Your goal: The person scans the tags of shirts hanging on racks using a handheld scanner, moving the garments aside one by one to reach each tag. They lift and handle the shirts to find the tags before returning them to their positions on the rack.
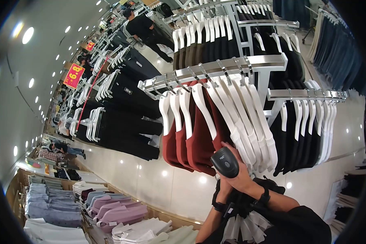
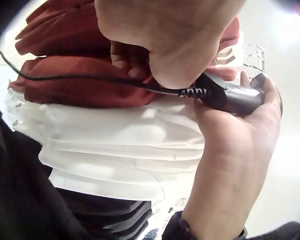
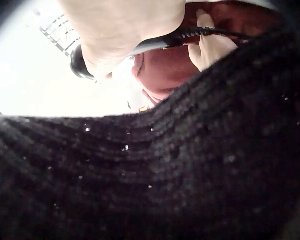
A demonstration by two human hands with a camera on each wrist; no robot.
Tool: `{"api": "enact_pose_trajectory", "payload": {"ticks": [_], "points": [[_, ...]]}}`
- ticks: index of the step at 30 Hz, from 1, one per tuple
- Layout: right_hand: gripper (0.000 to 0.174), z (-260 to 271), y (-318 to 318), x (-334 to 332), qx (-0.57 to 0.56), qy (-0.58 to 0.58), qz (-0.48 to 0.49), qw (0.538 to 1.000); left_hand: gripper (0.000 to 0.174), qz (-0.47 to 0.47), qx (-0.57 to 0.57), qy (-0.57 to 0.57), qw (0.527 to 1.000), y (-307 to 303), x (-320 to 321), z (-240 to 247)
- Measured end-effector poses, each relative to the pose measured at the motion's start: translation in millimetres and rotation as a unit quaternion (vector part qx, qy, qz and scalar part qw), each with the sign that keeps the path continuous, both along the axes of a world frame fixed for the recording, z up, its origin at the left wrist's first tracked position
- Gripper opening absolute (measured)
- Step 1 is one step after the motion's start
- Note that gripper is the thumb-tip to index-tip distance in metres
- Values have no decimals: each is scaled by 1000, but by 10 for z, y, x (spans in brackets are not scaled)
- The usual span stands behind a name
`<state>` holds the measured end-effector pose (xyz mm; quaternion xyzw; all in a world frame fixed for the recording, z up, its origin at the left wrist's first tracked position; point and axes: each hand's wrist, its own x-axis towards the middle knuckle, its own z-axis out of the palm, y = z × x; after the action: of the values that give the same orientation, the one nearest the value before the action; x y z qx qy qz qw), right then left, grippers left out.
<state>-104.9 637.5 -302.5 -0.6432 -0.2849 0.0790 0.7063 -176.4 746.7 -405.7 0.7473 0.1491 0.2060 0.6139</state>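
Note:
A black handheld scanner [image 1: 225, 162] is gripped by my right hand [image 1: 244, 179], in front of the red garments [image 1: 199, 140] on white hangers. In the left wrist view my right hand [image 2: 235, 130] wraps round the scanner [image 2: 232, 97], whose cable runs left across a red garment [image 2: 80, 82]. My left hand [image 2: 165, 35] is beside the scanner, its fingers curled at the red cloth. The right wrist view shows my left hand [image 3: 212, 47] against the red garment [image 3: 165, 70], with my right hand [image 3: 125, 25] over the scanner. What lies between the left fingertips is mostly hidden.
White garments [image 1: 252, 150] hang right beside the red ones on a metal rail [image 1: 215, 69]. Black clothes [image 1: 297, 150] hang farther right, dark trousers [image 1: 130, 122] at the left. Folded clothes [image 1: 122, 211] fill a low display at the lower left. A person in black [image 1: 140, 28] stands behind.

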Motion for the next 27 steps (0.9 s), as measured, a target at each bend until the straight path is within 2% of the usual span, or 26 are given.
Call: {"api": "enact_pose_trajectory", "payload": {"ticks": [2, 4, 5, 10, 13, 17, 19, 20, 22, 24, 27], "points": [[63, -35, 25, 7, -6, -9, -1, 1000, 23, -26, 34, 4, 999, 47, 0, -54], [57, -44, 34, 13, 9, 44, 4, 999, 22, -51, 68, 7, 996, 116, -19, -100], [59, -106, 28, 33, -15, 1, -2, 1000, 22, -63, 84, 9, 994, 154, -32, -123], [64, -58, 3, 50, -8, 38, 22, 999, 21, -135, 140, 16, 981, 312, -114, -173], [62, 61, -11, 75, -42, 41, 40, 997, 20, -233, 139, 100, 957, 573, -150, -28], [62, 86, 61, 43, -109, 4, 11, 994, 22, -280, 203, 65, 936, 744, -129, -55], [61, 110, 104, 7, -142, -17, -7, 990, 29, -297, 230, 53, 925, 810, -97, -106], [60, 136, 131, -8, -152, -31, -22, 988, 29, -304, 226, 48, 924, 845, -89, -123], [59, 205, 218, -40, -167, -47, -43, 984, 40, -363, 186, 101, 907, 943, -53, -65], [56, 274, 332, -95, -155, 10, -46, 987, 38, -377, 177, 103, 903, 1021, -68, -56], [55, 349, 503, -175, -161, 32, -51, 985, 35, -414, 167, 116, 887, 1177, -76, 89]]}}
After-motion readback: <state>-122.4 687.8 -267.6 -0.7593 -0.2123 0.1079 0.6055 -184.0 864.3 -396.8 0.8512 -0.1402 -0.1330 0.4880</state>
